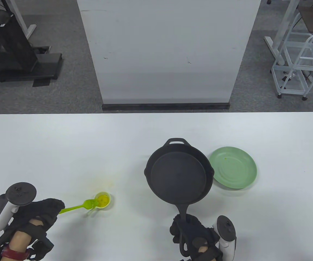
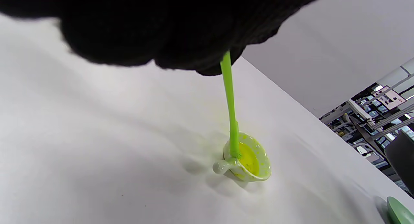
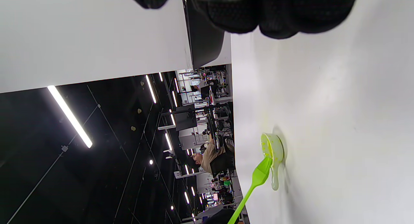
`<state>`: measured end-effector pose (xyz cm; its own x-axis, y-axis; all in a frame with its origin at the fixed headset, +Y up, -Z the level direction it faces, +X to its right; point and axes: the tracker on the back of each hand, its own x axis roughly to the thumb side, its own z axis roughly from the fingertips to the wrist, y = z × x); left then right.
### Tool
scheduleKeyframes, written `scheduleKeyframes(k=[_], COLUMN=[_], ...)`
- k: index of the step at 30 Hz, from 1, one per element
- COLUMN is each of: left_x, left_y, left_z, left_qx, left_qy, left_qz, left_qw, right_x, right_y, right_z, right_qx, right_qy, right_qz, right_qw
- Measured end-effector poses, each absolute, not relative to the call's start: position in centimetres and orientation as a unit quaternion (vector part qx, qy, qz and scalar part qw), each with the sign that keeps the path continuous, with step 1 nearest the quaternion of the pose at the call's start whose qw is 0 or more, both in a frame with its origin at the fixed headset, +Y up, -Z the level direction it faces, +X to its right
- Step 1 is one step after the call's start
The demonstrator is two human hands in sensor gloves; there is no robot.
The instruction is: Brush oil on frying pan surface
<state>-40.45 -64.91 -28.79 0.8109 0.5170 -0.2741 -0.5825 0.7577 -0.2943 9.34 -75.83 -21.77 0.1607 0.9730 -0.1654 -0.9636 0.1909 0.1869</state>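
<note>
A black cast-iron frying pan (image 1: 178, 177) sits on the white table (image 1: 64, 141), its long handle pointing toward me. My right hand (image 1: 196, 238) grips that handle at the near edge. My left hand (image 1: 40, 213) holds the handle of a green silicone brush (image 1: 76, 207), whose head rests in a small white cup of yellow oil (image 1: 102, 200). In the left wrist view the brush (image 2: 230, 111) runs down from my glove into the cup (image 2: 247, 161). In the right wrist view the brush (image 3: 255, 182) and cup (image 3: 273, 149) lie sideways, and part of the pan (image 3: 203, 36) shows.
A light green plate (image 1: 233, 171) lies just right of the pan, almost touching its rim. A faint yellow oil stain (image 1: 102, 185) marks the table behind the cup. A white panel (image 1: 167, 51) stands beyond the table's far edge.
</note>
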Motion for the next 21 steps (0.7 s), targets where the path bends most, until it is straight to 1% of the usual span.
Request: scheduleKeyframes(k=[5,10,16,21], left_x=[-39.6,-36.8,-30.8,-25.5], left_y=[-62.9,-60.5,-57.2,-55.4], left_z=[-29.3,-30.6,-32.8,-34.9], left_qx=[-0.155,-0.142,-0.136,-0.158], left_qy=[0.072,0.034,-0.02,-0.047], left_qz=[0.34,0.393,0.409,0.393], left_qw=[0.925,0.908,0.902,0.905], right_x=[9.3,9.3,9.2,8.9], right_y=[-75.8,-75.8,-75.8,-76.0], right_z=[-21.7,-21.7,-21.7,-21.6], right_qx=[0.02,0.018,0.017,0.014], right_qy=[0.122,0.119,0.12,0.124], right_qz=[0.638,0.641,0.642,0.638], right_qw=[0.76,0.758,0.757,0.76])
